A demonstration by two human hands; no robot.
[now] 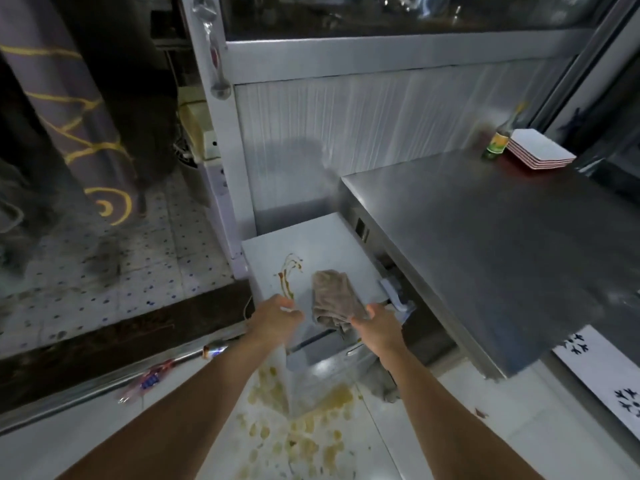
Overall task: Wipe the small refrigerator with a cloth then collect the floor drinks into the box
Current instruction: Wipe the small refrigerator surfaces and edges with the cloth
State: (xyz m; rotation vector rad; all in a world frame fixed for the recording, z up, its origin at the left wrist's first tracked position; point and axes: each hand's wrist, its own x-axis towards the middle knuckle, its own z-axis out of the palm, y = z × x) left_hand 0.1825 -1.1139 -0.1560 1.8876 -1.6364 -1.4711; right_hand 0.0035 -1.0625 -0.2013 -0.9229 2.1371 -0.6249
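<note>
A small white refrigerator [322,244] stands low in front of me, beside a steel counter. A brown sauce smear [289,271] runs across the left of its top. A grey-brown cloth [334,296] lies crumpled on the top near the front edge. My right hand [375,323] holds the cloth's near right corner. My left hand [277,315] rests at the front left edge of the top, fingers curled, just below the smear. No drinks or box show in this view.
The steel counter [502,244] juts out on the right, carrying a green-labelled bottle [497,142] and stacked white trays [538,148]. Yellow spill stains [304,431] cover the white floor tiles below. A red-blue wrapper [149,379] lies by the metal threshold on the left.
</note>
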